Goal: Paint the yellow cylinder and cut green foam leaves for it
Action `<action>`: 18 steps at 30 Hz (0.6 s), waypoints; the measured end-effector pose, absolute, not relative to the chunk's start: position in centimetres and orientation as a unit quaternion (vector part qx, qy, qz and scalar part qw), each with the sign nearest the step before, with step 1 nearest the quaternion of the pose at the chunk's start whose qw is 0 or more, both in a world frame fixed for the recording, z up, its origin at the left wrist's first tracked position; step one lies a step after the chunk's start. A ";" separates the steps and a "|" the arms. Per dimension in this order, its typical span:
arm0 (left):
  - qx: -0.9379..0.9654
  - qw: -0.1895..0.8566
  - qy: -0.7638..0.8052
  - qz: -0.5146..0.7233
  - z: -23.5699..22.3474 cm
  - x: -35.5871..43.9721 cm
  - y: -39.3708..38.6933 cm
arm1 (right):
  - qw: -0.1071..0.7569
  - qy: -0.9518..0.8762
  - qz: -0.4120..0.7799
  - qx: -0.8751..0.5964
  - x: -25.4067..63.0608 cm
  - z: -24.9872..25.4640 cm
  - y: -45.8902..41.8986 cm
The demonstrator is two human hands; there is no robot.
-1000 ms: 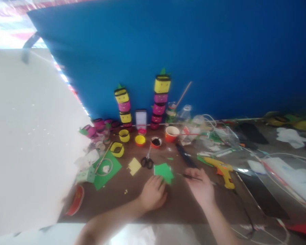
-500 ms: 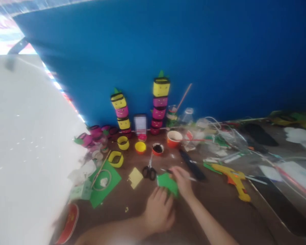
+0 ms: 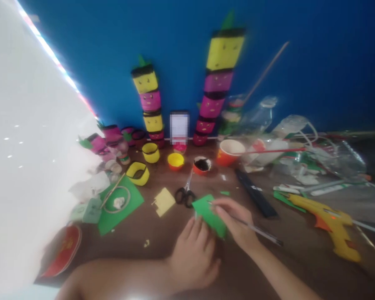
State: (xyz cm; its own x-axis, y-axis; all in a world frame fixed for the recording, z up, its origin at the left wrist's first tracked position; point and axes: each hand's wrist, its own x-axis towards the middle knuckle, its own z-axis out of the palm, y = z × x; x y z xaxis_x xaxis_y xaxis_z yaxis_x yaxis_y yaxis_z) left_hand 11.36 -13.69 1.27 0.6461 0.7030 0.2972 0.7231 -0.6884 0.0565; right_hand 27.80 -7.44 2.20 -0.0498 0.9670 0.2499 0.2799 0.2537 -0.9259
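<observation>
Green sheet: flat on the worktop, just beside the black-handled scissors.
Left hand: back upward, fingers stretched close together, tips at the sheet's near edge; whether the hidden palm holds anything, one cannot tell.
Right hand: pinched narrow around a slim pen, whose point is over the sheet's far part.
Yellow piece: left of the scissors, apart from both hands.
Small orange cup: behind the scissors, dark inside.
Glue gun: yellow, lying well right of the hands.
</observation>
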 end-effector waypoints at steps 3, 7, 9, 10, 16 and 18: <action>-0.906 0.038 -0.393 -0.150 1.3 11.3 -13.7 | 0.462 -0.645 0.336 -0.507 27.6 2.5 -7.5; -0.905 0.041 -0.398 -0.142 1.3 11.3 -13.7 | 0.413 -0.694 0.293 -0.512 27.2 2.7 -7.3; -0.907 0.050 -0.395 -0.138 1.3 11.2 -13.8 | 0.399 -0.715 0.267 -0.507 27.1 2.7 -7.3; -0.908 0.055 -0.393 -0.137 1.4 11.2 -13.8 | 0.395 -0.723 0.255 -0.506 27.1 2.7 -7.3; -0.908 0.071 -0.393 -0.125 1.5 11.1 -14.0 | 0.388 -0.747 0.227 -0.490 27.1 2.1 -7.2; -0.909 0.070 -0.392 -0.123 1.5 11.1 -14.1 | 0.383 -0.757 0.219 -0.481 27.1 1.9 -7.2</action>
